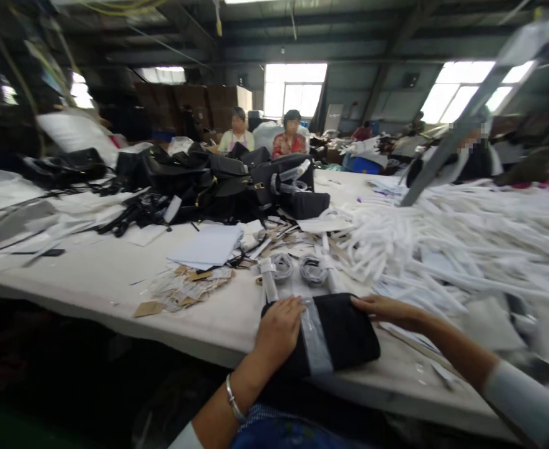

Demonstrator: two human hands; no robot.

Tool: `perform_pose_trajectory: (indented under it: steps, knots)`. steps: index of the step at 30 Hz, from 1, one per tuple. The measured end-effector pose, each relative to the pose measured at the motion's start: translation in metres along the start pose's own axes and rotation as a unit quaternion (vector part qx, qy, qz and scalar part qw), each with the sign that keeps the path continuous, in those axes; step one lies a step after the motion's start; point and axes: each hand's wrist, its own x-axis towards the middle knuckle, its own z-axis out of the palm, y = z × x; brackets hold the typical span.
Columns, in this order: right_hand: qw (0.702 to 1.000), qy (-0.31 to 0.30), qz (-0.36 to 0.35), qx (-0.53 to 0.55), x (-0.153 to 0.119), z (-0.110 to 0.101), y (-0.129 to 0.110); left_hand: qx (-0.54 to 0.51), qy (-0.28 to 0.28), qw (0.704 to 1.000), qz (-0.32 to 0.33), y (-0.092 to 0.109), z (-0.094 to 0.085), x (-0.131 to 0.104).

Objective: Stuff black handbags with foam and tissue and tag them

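A flat black rectangular pouch (pixel 352 333) lies crosswise at the pale table's (pixel 92 284) near edge, the parted hands touching it, left hand (pixel 279 324) atop beside its translucent band (pixel 315 337), right hand (pixel 382 310) at its far edge, grips unclear

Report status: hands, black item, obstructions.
Left hand flat on black item, right hand at its far corner. Pale band around it. Wrapped coils just beyond; nothing visibly blocking hands.
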Motion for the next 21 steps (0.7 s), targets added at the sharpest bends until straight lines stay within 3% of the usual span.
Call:
perform_pose_trajectory:
  steps: [5,12,16,18,21]
  knots:
    - [0.988,0.124,-0.043,0.082,-0.012,0.004,0.02,-0.007,0.011,1.0,0.026,-0.004,0.001,0.001]
    - [0.965,0.214,-0.098,0.117,-0.012,0.049,0.039,0.047,0.028,0.997,0.061,-0.007,0.004,0.0]
    - [0.952,0.268,-0.09,0.114,-0.029,0.04,0.049,0.05,0.03,0.996,0.067,-0.007,0.004,0.0]
    - [0.958,0.26,-0.078,0.097,-0.046,0.034,0.057,0.047,0.029,0.996,0.068,-0.008,0.004,0.0]
    - [0.976,0.198,-0.086,0.039,-0.069,0.035,0.068,0.047,0.014,0.996,0.071,-0.01,0.001,0.002]
